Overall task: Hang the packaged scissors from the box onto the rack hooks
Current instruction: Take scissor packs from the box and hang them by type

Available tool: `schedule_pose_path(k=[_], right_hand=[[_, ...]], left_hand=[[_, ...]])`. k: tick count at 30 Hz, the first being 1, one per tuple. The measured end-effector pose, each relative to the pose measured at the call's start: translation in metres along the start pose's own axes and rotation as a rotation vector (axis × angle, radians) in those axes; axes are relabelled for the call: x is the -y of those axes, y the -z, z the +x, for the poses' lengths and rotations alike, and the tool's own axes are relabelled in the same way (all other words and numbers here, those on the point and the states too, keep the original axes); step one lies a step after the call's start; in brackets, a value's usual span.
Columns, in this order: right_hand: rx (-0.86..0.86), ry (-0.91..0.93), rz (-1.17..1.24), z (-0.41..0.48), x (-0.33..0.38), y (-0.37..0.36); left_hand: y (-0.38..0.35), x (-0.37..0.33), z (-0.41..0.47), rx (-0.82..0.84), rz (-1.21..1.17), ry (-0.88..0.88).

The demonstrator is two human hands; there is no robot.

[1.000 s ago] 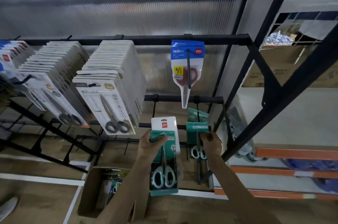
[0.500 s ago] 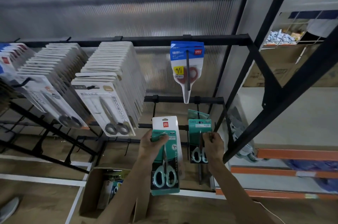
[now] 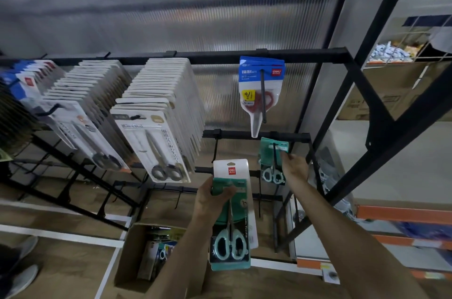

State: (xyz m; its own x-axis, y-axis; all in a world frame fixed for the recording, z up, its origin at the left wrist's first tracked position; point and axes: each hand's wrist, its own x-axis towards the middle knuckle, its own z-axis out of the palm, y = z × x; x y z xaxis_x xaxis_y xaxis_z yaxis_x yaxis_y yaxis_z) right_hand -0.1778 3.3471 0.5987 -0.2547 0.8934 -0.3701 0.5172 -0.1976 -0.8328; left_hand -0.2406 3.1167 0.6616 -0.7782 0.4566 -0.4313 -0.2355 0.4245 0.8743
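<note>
**Hanging Step: One Pack on the Hook, One Pack Held Ready**

The fingers (image 3: 286, 157) of the right hand (image 3: 294, 168) are closed in a light pinch on the upper right edge of the hung pack (image 3: 269, 160). This teal card of scissors is threaded on a black hook (image 3: 275, 152) that projects from the lower crossbar (image 3: 256, 133) of the rack (image 3: 305, 54). The pack hangs just below the crossbar, under a blue pack (image 3: 261, 78) on the top rail.

The left hand (image 3: 212, 199) is wrapped around the held pack (image 3: 230, 257). The thumb is laid across the teal front and the other fingers are curled behind. The pack is kept upright, white header uppermost, to the left of the hook and lower than it. Whether one card or several are gripped cannot be determined.

The box (image 3: 129, 254) stands open on the floor directly below the left forearm, and further packs are visible inside it.

The step in hand is judged to be the seating of the hung pack on its hook. For the next move, the pinch is to be released. The held pack is then to be raised and carried right until its header meets the hook tip. The hang hole in the header cannot be made out, so it must be located before the card is pushed on. The hung pack should be kept from swinging while this is done.
</note>
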Motion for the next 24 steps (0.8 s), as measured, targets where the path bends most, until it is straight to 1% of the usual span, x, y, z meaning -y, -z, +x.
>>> schedule_pose_path(k=[2,5,6,9,10,12,13,14,16,17,18,21,24], right_hand=[[0.01,-0.014,0.036,0.006,0.003,0.0],[0.077,-0.035,0.094,0.006,0.011,0.003],[0.101,-0.009,0.069,0.007,0.009,0.002],[0.062,0.029,-0.137,-0.012,-0.005,0.008],[0.028,0.06,-0.132,-0.03,-0.01,0.012],[0.046,0.166,0.038,-0.081,-0.009,0.026],[0.086,0.214,0.108,-0.103,-0.009,0.032],[0.195,0.242,0.152,-0.121,-0.005,0.037],[0.464,0.294,0.146,-0.14,-0.003,0.042],[0.532,0.325,0.121,-0.142,-0.004,0.042],[0.533,0.346,0.082,-0.142,-0.001,0.043],[0.455,0.386,0.026,-0.14,0.007,0.056],[0.338,0.347,0.005,-0.143,0.004,0.07]], left_hand=[[0.001,0.0,-0.001,-0.004,-0.016,-0.008],[0.001,-0.005,-0.004,-0.008,-0.039,-0.027],[0.0,-0.007,-0.004,-0.003,-0.036,-0.03],[-0.003,-0.013,-0.007,0.011,-0.034,-0.05],[-0.005,-0.014,-0.006,0.017,-0.046,-0.054],[-0.01,-0.018,-0.007,0.006,-0.065,-0.057],[-0.013,-0.022,-0.009,-0.002,-0.092,-0.054],[-0.016,-0.024,-0.009,-0.002,-0.111,-0.062],[-0.025,-0.03,-0.013,0.0,-0.072,-0.106],[-0.029,-0.034,-0.016,-0.003,-0.046,-0.123],[-0.032,-0.035,-0.017,-0.003,-0.038,-0.131],[-0.041,-0.035,-0.022,-0.002,-0.059,-0.126],[-0.042,-0.032,-0.026,0.007,-0.027,-0.105]])
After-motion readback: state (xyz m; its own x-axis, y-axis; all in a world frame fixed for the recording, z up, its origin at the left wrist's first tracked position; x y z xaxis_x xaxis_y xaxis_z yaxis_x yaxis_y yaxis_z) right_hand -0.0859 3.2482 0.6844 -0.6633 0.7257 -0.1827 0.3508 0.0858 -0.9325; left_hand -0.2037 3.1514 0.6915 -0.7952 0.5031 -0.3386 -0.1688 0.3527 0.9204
